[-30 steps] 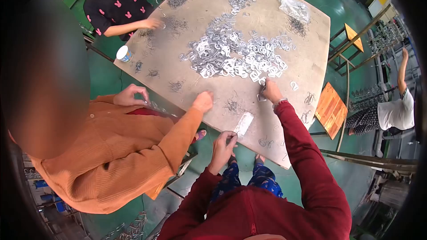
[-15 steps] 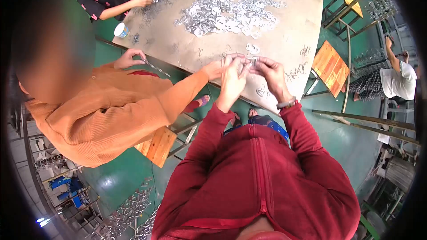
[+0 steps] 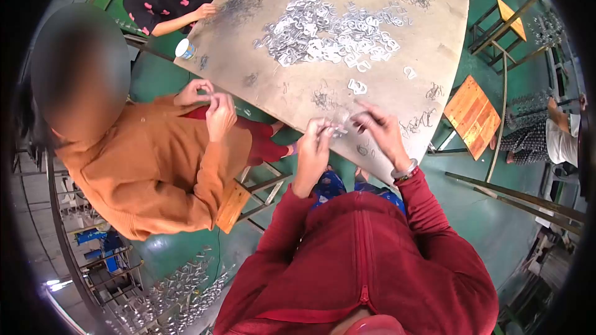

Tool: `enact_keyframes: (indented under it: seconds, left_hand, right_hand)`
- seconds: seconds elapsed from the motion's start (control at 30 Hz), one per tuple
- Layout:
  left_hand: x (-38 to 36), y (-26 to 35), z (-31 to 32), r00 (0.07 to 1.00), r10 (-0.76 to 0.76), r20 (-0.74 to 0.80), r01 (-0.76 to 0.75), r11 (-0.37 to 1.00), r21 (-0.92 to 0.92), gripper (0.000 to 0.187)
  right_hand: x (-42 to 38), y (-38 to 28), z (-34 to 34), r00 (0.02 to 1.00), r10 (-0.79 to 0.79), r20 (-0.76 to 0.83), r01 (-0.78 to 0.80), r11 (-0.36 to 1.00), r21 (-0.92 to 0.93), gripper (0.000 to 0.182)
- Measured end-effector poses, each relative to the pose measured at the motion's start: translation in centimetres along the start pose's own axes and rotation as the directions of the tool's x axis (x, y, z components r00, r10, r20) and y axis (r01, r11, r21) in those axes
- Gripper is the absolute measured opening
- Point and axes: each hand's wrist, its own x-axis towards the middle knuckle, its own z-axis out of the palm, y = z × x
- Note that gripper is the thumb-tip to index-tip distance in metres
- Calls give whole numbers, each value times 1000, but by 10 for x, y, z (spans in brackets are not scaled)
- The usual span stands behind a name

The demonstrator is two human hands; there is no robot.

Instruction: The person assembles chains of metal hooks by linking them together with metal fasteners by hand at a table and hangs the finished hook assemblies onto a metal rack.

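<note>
Over the table's near edge, my left hand (image 3: 315,152) pinches a small shiny metal piece (image 3: 339,129); blur hides its exact shape. My right hand (image 3: 383,135) is just to the right of it, fingers apart and partly smeared by motion, nothing plainly in them. A few flat silver metal pieces with cut-out middles (image 3: 357,87) lie on the tabletop beyond my hands. Thin dark wire-like rings or clips (image 3: 418,123) lie right of my right hand, with a smaller cluster (image 3: 365,149) below it.
A large heap of silver metal pieces (image 3: 335,34) covers the middle of the table (image 3: 248,56). A paper cup (image 3: 185,49) stands at its left edge. A person in an orange top (image 3: 155,161) works close on my left. Wooden stools (image 3: 475,115) stand to the right.
My hands have separated, the right moving away from the left. The person in orange has drawn the nearer hand back from beside mine, bringing both hands together. The view has shifted slightly.
</note>
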Motion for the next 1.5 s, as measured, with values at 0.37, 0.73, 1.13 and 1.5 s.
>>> enact_keyframes:
  seconds: [0.37,0.73,1.13,1.5]
  left_hand:
    - [10,-22,-32,996,-44,72,53,989,-138,6]
    - [58,-14,-11,998,59,35,-62,995,84,8]
    - [45,-20,48,981,158,110,-173,975,140,10]
    - [54,-59,-6,990,-15,-140,15,1000,3,23]
  right_hand:
    - [180,145,-64,731,-36,681,682,77,-727,19]
    - [125,32,-41,971,152,-187,-171,981,-94,24]
    - [19,-38,-15,966,-85,-244,45,985,-164,24]
    - [26,-28,23,943,-33,-332,62,995,77,20]
